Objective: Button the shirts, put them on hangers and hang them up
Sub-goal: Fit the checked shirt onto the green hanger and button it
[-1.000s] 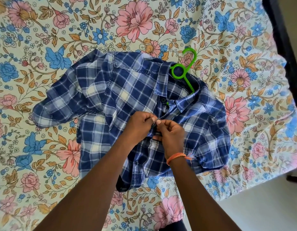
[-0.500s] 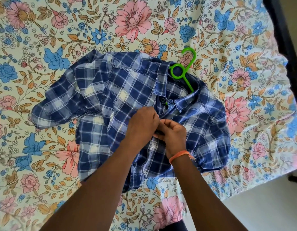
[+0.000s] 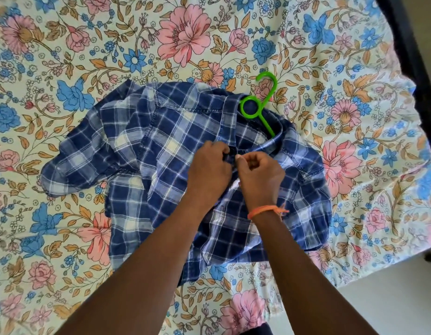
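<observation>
I have both hands at the shirt front, just below the collar. My left hand has its fingers curled onto the dark placket edge, pinching it. My right hand sits touching it on the right, thumb and forefinger pinched together on the opposite edge; I judge a button is between them, but it is too small for me to make out. An orange band is on that wrist.

The shirt lies rumpled on the bed under and around my hands, one sleeve bunched well off to my left. The hanger is already inside it: the green hook and neck stick out of the collar just beyond my right hand.

What could go wrong, as I read it:
- The button could slip back out of its hole, since the placket is slack and creased under my fingers.
- I could match a button to the wrong hole, because the two fronts lie twisted and the lower part is folded under my forearms.
- Pulling the fronts together could drag the hanger askew inside the shoulders, so the shirt hangs crooked later.

I can read no brand, label or writing anywhere on the shirt, the hanger or the bed
</observation>
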A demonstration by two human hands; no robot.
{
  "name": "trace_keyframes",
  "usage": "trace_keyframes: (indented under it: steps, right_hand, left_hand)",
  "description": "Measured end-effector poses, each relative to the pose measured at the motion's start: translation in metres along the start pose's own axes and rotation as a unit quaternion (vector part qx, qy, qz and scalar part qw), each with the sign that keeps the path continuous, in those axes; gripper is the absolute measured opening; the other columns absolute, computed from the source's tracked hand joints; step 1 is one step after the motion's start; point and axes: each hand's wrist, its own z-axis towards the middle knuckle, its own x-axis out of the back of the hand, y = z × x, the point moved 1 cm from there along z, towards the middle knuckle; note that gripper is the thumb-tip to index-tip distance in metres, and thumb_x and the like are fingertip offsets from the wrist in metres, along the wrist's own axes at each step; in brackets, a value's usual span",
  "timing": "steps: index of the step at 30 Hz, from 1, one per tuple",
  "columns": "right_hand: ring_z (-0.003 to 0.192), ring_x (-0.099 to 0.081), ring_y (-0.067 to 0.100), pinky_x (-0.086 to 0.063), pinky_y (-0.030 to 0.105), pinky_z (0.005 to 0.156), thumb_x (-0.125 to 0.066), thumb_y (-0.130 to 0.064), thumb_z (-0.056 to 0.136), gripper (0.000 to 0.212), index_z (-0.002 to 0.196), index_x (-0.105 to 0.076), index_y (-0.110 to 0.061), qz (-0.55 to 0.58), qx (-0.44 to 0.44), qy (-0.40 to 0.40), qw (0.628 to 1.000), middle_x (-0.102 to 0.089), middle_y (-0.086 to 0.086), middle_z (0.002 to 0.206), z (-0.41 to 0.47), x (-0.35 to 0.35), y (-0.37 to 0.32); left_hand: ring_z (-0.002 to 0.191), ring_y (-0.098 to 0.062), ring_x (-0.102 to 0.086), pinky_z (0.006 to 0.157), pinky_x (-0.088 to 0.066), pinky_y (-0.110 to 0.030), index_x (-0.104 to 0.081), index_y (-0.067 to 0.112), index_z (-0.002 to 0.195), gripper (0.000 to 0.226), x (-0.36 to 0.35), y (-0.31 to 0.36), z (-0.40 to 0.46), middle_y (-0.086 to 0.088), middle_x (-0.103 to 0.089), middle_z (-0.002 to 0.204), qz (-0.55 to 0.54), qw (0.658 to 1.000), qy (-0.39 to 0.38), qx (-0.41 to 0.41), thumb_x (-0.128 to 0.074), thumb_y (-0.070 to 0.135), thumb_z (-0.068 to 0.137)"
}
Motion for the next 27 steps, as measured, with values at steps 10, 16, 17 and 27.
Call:
trace_keyframes:
  steps: [10,16,17,27]
  right_hand:
    - [0.06,-0.06,0.019,-0.05,0.03,0.053,-0.07,-0.049,0.086,0.037,0.071,-0.066,-0.016,-0.21,-0.02,-0.078,0.974,-0.062,0.0,0.065,0.035,-0.005,0.004]
    - [0.064,-0.067,0.024,-0.059,0.043,0.061,-0.068,-0.011,0.091,0.013,0.079,-0.073,-0.007,-0.13,0.033,-0.157,0.978,-0.068,0.008,0.073,0.037,0.005,0.017]
    - [0.066,-0.067,0.025,-0.059,0.044,0.062,-0.065,-0.009,0.093,0.014,0.081,-0.072,-0.005,-0.123,0.028,-0.147,0.981,-0.068,0.009,0.074,0.035,0.006,0.019]
    - [0.075,-0.064,0.022,-0.059,0.048,0.072,-0.05,-0.019,0.099,0.012,0.097,-0.062,-0.016,0.197,-0.178,-0.004,0.964,-0.068,0.011,0.09,0.007,-0.013,0.025]
  left_hand:
    - [0.069,-0.018,-0.066,0.063,-0.058,-0.039,-0.076,0.012,0.084,0.019,-0.01,0.005,0.021,-0.004,-0.071,0.082,-0.005,0.999,0.034,0.018,-0.059,0.017,0.092]
    - [0.067,-0.016,-0.065,0.062,-0.057,-0.036,-0.075,0.015,0.08,0.013,-0.016,0.012,0.031,0.0,-0.07,0.076,0.012,1.0,0.013,0.015,-0.067,0.024,0.085]
    - [0.066,-0.014,-0.064,0.061,-0.057,-0.036,-0.074,0.016,0.079,0.01,-0.017,0.013,0.031,0.001,-0.07,0.074,-0.006,0.999,0.02,0.031,-0.069,0.023,0.084]
    - [0.053,-0.016,-0.053,0.054,-0.045,-0.032,-0.06,0.01,0.062,0.025,-0.024,0.021,0.037,0.0,-0.057,0.056,-0.117,0.989,-0.031,0.082,-0.064,0.02,0.085]
